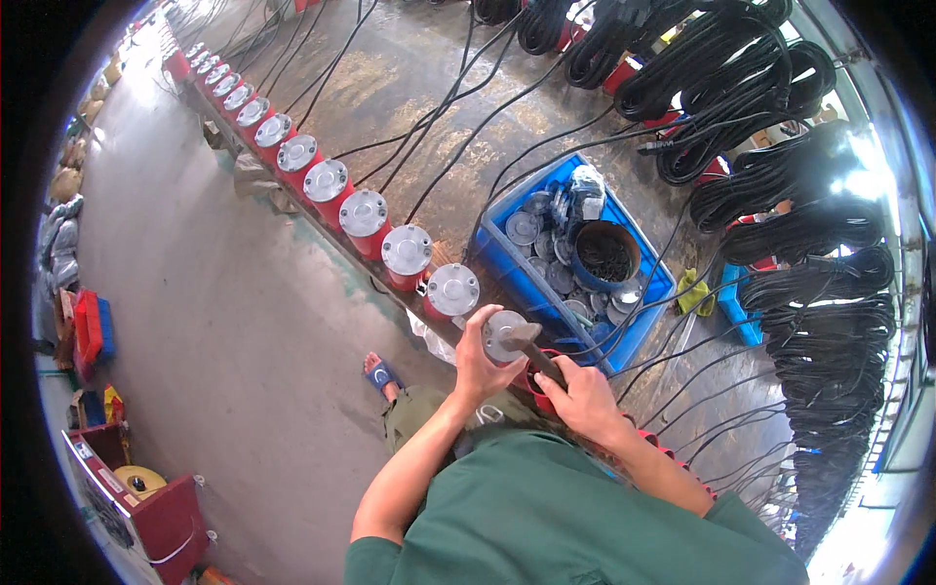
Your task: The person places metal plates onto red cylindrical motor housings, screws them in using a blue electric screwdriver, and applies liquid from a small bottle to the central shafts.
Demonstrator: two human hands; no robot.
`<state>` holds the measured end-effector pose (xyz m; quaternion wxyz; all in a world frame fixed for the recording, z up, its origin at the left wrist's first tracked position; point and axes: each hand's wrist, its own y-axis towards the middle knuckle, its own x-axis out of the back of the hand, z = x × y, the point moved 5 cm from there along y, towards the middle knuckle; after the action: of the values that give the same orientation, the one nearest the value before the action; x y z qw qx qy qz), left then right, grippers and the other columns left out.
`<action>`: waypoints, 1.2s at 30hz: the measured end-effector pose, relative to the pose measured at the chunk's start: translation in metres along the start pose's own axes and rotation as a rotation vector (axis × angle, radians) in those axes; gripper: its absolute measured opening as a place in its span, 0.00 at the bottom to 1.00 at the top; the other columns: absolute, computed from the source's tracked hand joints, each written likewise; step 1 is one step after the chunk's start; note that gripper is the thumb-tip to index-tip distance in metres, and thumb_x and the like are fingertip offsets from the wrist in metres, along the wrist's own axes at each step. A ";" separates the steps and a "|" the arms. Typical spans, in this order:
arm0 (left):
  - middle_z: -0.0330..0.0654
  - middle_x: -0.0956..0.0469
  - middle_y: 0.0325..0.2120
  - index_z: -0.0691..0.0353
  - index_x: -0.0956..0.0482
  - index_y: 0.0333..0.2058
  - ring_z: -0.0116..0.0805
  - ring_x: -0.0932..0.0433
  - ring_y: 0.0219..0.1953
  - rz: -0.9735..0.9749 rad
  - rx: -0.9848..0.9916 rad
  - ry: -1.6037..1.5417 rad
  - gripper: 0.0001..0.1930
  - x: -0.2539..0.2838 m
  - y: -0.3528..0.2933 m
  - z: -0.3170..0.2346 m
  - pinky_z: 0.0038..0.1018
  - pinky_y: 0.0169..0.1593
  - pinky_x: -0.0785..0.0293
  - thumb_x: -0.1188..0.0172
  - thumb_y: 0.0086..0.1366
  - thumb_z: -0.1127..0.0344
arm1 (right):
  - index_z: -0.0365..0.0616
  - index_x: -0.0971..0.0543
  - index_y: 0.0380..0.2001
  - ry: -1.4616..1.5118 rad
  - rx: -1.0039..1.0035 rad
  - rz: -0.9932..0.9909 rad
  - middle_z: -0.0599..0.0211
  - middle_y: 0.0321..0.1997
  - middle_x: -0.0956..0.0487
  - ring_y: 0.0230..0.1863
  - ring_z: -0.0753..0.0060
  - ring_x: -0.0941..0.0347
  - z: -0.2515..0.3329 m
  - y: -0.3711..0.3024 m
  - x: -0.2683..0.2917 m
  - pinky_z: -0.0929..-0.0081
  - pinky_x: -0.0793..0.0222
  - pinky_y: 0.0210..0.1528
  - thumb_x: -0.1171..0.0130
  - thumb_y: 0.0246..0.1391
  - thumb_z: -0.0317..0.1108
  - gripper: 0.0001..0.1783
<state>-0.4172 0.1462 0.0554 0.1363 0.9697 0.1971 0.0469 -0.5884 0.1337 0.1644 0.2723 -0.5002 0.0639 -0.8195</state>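
Note:
My left hand (pixel 476 363) curves its fingers and thumb around the edge of a round silver metal cap (pixel 500 330) at the front of the workbench. In my right hand (pixel 587 398) is a hammer, gripped by its dark handle (pixel 549 367). The hammer head (pixel 520 334) lies over the cap's right side; whether it touches cannot be made out. Just beyond my left hand stands a red cylinder topped with a similar silver cap (pixel 453 290). An open red cylinder (pixel 542 382) sits below the hammer, partly hidden by my right hand.
Capped red cylinders (pixel 364 214) line the bench edge toward the far left. A blue crate (pixel 497 255) holds loose metal caps and a round tub (pixel 605 255) of small dark parts. Black cables cross the bench to hanging coils (pixel 819 224). A dark red box (pixel 161 531) stands lower left.

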 end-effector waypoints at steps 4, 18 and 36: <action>0.52 0.23 0.58 0.65 0.31 0.64 0.48 0.20 0.60 -0.045 -0.012 0.013 0.48 0.003 -0.004 0.008 0.39 0.64 0.24 0.15 0.45 0.66 | 0.43 0.23 0.46 0.142 0.139 -0.124 0.45 0.29 0.17 0.33 0.38 0.17 0.031 -0.005 0.016 0.47 0.26 0.34 0.39 0.69 0.42 0.14; 0.50 0.22 0.57 0.65 0.31 0.64 0.49 0.21 0.59 -0.141 -0.022 0.060 0.52 -0.002 -0.014 0.023 0.42 0.63 0.26 0.12 0.43 0.55 | 0.36 0.21 0.45 0.212 0.005 -0.060 0.52 0.29 0.19 0.28 0.58 0.23 0.040 -0.014 0.024 0.59 0.27 0.35 0.40 0.70 0.39 0.14; 0.51 0.22 0.56 0.66 0.35 0.66 0.46 0.19 0.58 -0.094 -0.035 0.050 0.52 -0.003 -0.010 0.020 0.39 0.63 0.23 0.13 0.46 0.60 | 0.37 0.22 0.45 0.095 -0.033 -0.062 0.55 0.27 0.20 0.30 0.58 0.22 0.007 -0.001 -0.001 0.60 0.28 0.34 0.42 0.71 0.42 0.16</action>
<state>-0.4209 0.1487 0.0331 0.1501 0.9554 0.2450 0.0679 -0.5824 0.1363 0.1681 0.2350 -0.4670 0.0746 -0.8492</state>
